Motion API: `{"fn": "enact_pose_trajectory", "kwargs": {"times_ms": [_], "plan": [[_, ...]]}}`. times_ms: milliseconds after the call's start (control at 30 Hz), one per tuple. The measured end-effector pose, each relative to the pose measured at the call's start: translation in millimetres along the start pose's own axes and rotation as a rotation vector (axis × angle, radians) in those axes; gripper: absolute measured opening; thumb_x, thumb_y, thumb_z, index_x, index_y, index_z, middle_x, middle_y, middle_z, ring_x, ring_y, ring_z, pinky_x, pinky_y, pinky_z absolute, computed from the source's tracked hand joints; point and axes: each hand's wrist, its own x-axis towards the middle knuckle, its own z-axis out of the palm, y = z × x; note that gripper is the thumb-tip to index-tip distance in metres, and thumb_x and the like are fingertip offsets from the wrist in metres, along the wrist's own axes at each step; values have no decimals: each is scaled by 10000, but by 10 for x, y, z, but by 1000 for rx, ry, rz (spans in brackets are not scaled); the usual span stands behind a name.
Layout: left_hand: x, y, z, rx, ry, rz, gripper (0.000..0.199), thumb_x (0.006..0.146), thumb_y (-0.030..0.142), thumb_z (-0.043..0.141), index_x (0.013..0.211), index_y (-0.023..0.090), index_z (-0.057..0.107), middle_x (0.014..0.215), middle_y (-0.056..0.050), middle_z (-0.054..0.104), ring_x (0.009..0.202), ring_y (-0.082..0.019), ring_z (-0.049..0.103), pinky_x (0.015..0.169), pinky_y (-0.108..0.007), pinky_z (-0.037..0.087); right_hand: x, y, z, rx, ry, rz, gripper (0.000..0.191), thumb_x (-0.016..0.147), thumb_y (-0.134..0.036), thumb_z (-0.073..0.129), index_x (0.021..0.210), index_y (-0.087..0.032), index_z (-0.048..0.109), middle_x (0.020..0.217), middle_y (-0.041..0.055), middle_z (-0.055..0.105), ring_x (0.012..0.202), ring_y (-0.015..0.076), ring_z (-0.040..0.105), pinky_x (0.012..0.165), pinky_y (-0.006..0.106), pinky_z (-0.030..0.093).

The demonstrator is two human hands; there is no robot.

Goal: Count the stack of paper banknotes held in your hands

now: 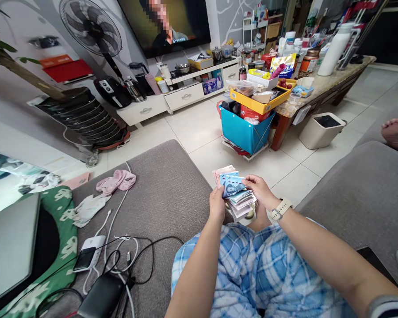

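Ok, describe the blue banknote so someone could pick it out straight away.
Start at the grey sofa, then find the fanned stack of banknotes held between the left hand and right hand. The blue banknote lies on top, portrait showing, above pinkish notes.

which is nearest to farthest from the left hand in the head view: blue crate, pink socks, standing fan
1. Pink socks, on the grey sofa to the side of the left hand.
2. Blue crate, on the floor ahead.
3. Standing fan, by the far wall.
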Motion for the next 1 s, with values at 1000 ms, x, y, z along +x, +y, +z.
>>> {"fn": "enact_pose_trajectory", "kwargs": {"times_ms": [1000], "plan": [[9, 10, -2, -8, 6, 18, 262, 672, 396, 783, 746, 155, 713, 752, -54, 730, 784, -214, 668, 703, -287, 500, -9, -10, 20, 52, -23, 10, 359, 663, -509, 809, 671, -207, 615, 619, -41, 546, 575, 131, 451, 581, 282, 369]]}}
